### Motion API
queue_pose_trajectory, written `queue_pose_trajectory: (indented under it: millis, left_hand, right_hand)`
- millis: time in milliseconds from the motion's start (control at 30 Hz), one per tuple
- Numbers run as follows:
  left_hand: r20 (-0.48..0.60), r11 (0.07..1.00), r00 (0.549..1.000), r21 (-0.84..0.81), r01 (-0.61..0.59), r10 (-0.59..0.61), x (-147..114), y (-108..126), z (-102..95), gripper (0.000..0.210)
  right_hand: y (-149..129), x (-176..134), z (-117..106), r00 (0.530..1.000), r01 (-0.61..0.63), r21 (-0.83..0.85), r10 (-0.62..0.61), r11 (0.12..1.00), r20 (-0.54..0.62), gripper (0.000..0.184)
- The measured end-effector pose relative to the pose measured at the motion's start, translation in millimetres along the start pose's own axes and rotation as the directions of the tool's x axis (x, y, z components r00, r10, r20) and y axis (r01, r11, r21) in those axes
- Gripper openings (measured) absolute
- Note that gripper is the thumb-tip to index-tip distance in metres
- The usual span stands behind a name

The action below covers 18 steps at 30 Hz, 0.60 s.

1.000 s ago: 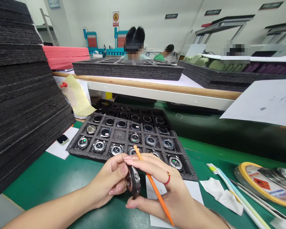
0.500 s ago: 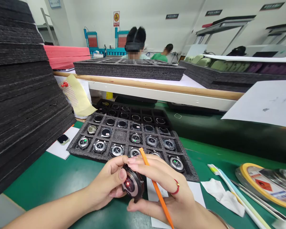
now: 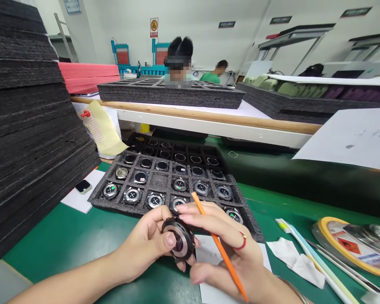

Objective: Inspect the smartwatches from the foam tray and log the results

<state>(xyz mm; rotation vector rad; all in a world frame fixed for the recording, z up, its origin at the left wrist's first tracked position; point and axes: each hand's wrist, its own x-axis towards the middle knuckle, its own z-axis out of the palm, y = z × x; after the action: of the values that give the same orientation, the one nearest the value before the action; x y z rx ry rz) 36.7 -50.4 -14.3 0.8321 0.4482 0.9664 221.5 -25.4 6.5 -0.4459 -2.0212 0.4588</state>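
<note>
A round black watch body (image 3: 185,242), strapless with its sensor back facing up, is pinched in my left hand (image 3: 152,238). The left thumb lies over the sensor in the middle of the back. My right hand (image 3: 231,240) is just to the right, with its thumb apart from the fingers. An orange pry stick (image 3: 221,249) runs between the right fingers and across the palm, tip up. The right fingertips are close to the upper rim of the watch; whether they touch it I cannot tell. Behind the hands lies a black foam tray (image 3: 158,180) of similar watch bodies.
Stacked black foam (image 3: 38,147) rises at the left, beside a small square watch (image 3: 82,186) on white paper. To the right lie a crumpled tissue (image 3: 296,259), a toothbrush (image 3: 316,257) and a yellow-rimmed round container (image 3: 351,245). A shelf (image 3: 209,122) spans the back; people sit beyond it.
My right hand has shifted right with the pry stick, its thumb coming off the watch's lower edge. The watch has turned more face-on, and the left thumb now covers the red sensor light.
</note>
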Motion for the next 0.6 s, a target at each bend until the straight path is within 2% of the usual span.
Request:
queue_pose_trajectory:
  millis: [133,233,500,600]
  left_hand:
    - [0.022,0.997,0.998,0.060,-0.053,0.052,1.8,-3.7,-6.8,0.038]
    - [-0.005,0.996,1.000,0.086,-0.028,0.029,1.1,-3.8,-7.2,0.040]
    - [-0.072,0.993,0.997,0.122,-0.008,0.017,-1.3,-0.2,-4.2,0.038]
    - [-0.047,0.985,0.996,0.158,-0.069,0.078,-0.9,1.9,-4.8,0.031]
  right_hand:
    - [1.0,-1.2,-2.4,0.988,-0.128,0.087,0.135,0.988,-0.072,0.029]
    - [1.2,-2.1,-1.9,0.972,-0.208,0.125,0.219,0.970,-0.082,0.023]
    - [-2.0,1.8,0.0,0.980,-0.196,0.139,0.190,0.971,0.059,0.042]
    - [-0.2,1.2,1.7,0.979,-0.190,0.146,0.176,0.971,0.106,0.052]
